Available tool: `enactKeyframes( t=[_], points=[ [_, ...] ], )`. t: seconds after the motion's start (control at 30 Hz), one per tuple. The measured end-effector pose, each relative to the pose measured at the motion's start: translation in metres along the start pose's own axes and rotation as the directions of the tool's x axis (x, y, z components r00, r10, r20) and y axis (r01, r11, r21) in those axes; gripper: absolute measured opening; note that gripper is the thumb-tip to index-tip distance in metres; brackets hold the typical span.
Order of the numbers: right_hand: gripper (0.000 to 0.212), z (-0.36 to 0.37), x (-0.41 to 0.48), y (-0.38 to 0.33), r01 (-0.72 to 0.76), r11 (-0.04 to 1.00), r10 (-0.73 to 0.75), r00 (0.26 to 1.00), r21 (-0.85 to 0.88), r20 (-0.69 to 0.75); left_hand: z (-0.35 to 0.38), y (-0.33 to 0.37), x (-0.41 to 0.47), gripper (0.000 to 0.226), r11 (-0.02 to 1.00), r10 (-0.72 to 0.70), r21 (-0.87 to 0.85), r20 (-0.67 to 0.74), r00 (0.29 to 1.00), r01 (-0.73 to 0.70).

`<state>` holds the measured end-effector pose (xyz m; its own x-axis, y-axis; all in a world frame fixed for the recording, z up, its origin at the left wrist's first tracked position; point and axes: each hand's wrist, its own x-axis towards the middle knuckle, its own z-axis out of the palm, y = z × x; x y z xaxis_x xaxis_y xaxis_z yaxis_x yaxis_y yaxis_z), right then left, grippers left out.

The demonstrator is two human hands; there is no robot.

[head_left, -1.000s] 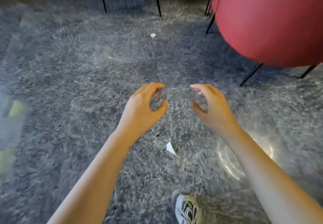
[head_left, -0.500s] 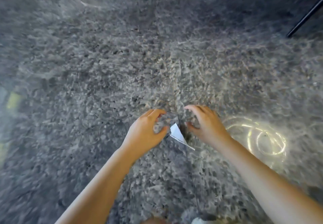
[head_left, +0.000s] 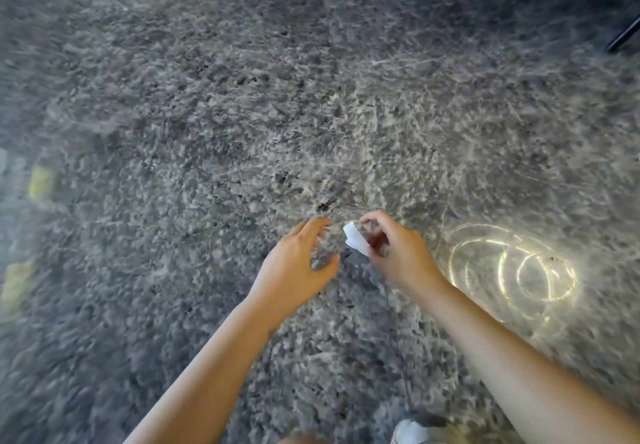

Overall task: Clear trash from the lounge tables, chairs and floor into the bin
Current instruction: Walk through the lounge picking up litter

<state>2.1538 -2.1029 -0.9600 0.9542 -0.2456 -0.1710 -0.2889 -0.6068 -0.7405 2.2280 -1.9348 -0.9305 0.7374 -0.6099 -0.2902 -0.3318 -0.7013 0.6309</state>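
A small white scrap of paper (head_left: 354, 240) is pinched between the thumb and fingers of my right hand (head_left: 396, 253), just above the grey shaggy carpet (head_left: 242, 114). My left hand (head_left: 299, 265) hovers right beside it on the left, fingers curled and apart, holding nothing. Both forearms reach down from the bottom of the view. No bin is in sight.
A thin black chair leg (head_left: 623, 36) shows at the upper right edge. Bright curved light rings (head_left: 516, 267) lie on the carpet right of my right hand. A white shoe (head_left: 410, 431) is at the bottom. Blurred yellow patches (head_left: 38, 182) sit at the left edge.
The view dropped towards the carpet and the red chair left the frame. My hands came down around the paper scrap, and my right hand has taken hold of it.
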Motion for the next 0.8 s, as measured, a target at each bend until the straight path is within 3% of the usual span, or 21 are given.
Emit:
enactKeyframes(
  t=[0.13, 0.23, 0.3, 0.5, 0.8],
  points=[
    [0.033, -0.014, 0.001, -0.027, 0.104, 0.975, -0.072, 0.984, 0.195, -0.166, -0.005, 0.012, 0.008, 0.054, 0.988, 0.004, -0.152, -0.063, 0.998, -0.014],
    [0.033, -0.027, 0.006, -0.049, 0.186, 0.945, -0.117, 0.961, 0.271, -0.250, -0.014, 0.029, 0.017, 0.027, 0.964, 0.013, -0.257, -0.192, 0.981, -0.063],
    [0.032, -0.038, 0.011, -0.066, 0.218, 0.937, -0.143, 0.953, 0.273, -0.267, -0.027, 0.044, 0.019, 0.016, 0.957, 0.038, -0.265, -0.290, 0.956, -0.118],
    [0.022, -0.118, 0.016, -0.147, 0.197, 0.964, -0.144, 0.953, 0.180, -0.268, -0.116, 0.111, -0.002, 0.025, 0.964, 0.001, -0.242, -0.422, 0.907, -0.114],
    [0.026, -0.312, 0.009, -0.331, 0.205, 0.976, -0.174, 0.938, 0.076, -0.299, -0.329, 0.270, -0.045, 0.026, 0.973, -0.001, -0.198, -0.521, 0.854, -0.120]
  ],
)
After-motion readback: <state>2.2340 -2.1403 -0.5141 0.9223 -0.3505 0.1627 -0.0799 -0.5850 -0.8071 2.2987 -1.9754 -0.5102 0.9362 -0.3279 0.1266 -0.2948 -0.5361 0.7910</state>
